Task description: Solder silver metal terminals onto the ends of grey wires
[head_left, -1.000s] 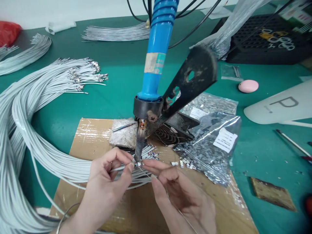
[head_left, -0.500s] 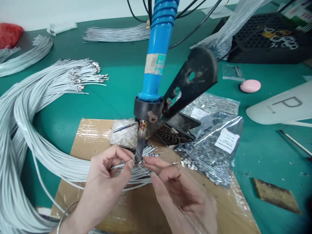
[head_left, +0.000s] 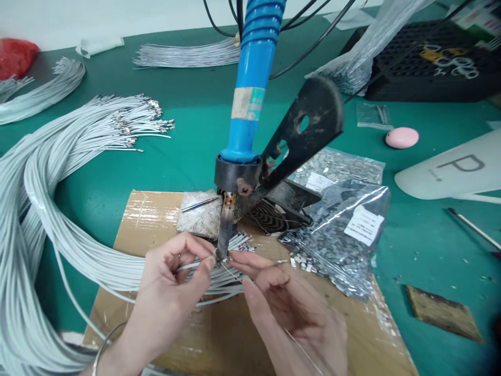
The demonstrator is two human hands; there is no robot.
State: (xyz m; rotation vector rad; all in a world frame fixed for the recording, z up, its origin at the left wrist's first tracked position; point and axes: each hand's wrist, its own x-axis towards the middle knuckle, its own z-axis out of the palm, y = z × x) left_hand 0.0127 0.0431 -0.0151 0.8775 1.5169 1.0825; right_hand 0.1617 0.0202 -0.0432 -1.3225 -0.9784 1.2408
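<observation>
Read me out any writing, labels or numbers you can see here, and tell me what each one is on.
"P" on the white plastic panel at the right.
Sticker on the blue soldering iron handle: too blurred to read.
White labels on the bags of metal terminals: too small to read.

Lighting: bright, even, overhead. Shadows: soft, dark patches beside the white wire bundle (head_left: 58,209). Glare: white sheen on plastic bags (head_left: 352,230) and taped cardboard (head_left: 148,214). Focus: centre sharp, lower right corner smeared. Distortion: worktop (head_left: 188,141) far edge bowed.
</observation>
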